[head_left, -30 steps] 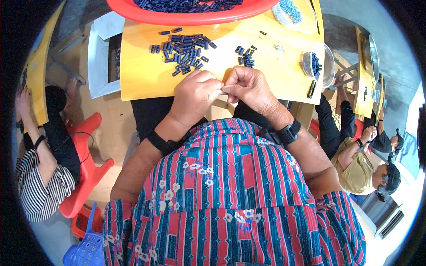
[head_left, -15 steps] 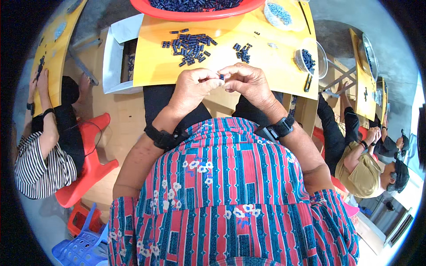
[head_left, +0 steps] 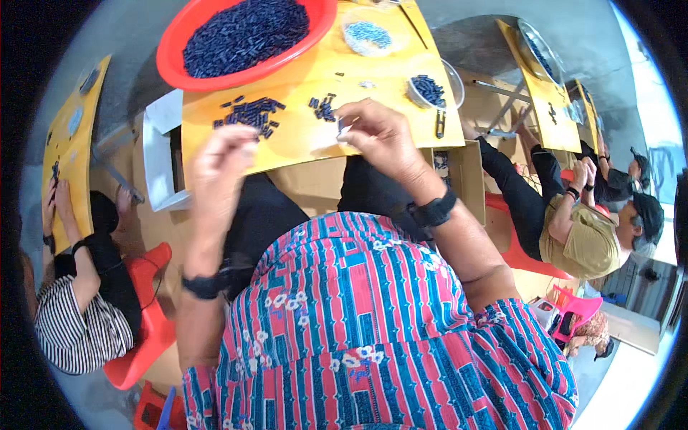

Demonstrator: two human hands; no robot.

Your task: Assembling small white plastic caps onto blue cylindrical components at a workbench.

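My right hand [head_left: 383,140] is above the front edge of the yellow table [head_left: 301,147], thumb and fingertips closed on a small dark blue plastic piece [head_left: 340,126]. A little heap of similar dark pieces [head_left: 324,107] lies just beyond its fingertips. My left hand [head_left: 222,165], smeared by motion, is at the front left of the table, its fingertips near the larger pile of dark plastic pieces [head_left: 251,113]. Whether those fingers hold anything does not show.
A red basin [head_left: 168,61] heaped with dark pieces stands at the back left. To the right are a clear tub of light blue bits [head_left: 368,36], a clear tub of dark pieces [head_left: 428,91] and a slim dark tool [head_left: 441,123]. A white box [head_left: 161,118] adjoins the left edge. Other people sit at both sides.
My hands, together around a small piece before, are now apart. The left has swung left toward the larger pile; the right keeps a piece. The view has shifted, showing more of the basin.
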